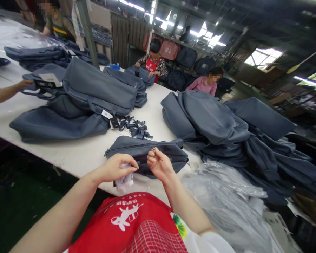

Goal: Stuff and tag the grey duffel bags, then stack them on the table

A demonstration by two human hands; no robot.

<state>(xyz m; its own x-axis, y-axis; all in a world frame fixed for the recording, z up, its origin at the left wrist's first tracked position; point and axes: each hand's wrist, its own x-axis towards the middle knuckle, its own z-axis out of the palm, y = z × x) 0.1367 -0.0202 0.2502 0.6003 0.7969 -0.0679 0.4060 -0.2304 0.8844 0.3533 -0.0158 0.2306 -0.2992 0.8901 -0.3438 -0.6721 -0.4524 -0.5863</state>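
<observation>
A dark blue-grey fabric bag (147, 146) with a zip along its top lies on the table in front of me. My left hand (119, 168) is at the bag's near left side, fingers bent around a small clear plastic packet (124, 184) that hangs below the palm. A dark edge, perhaps a tag, shows beside the packet. Over the bag's near middle, my right hand (159, 163) is closed in a pinch with its fingertips up. Whatever sits between those fingertips is too small to name.
Blue-grey straps with buckles (139, 128) lie behind the bag. Stacked bags (100, 88) with a black hang tag (114, 123) fill the left; another pile (208, 116) and clear plastic bags (221, 196) lie right. A co-worker's hand (25, 84) reaches in; other people work beyond.
</observation>
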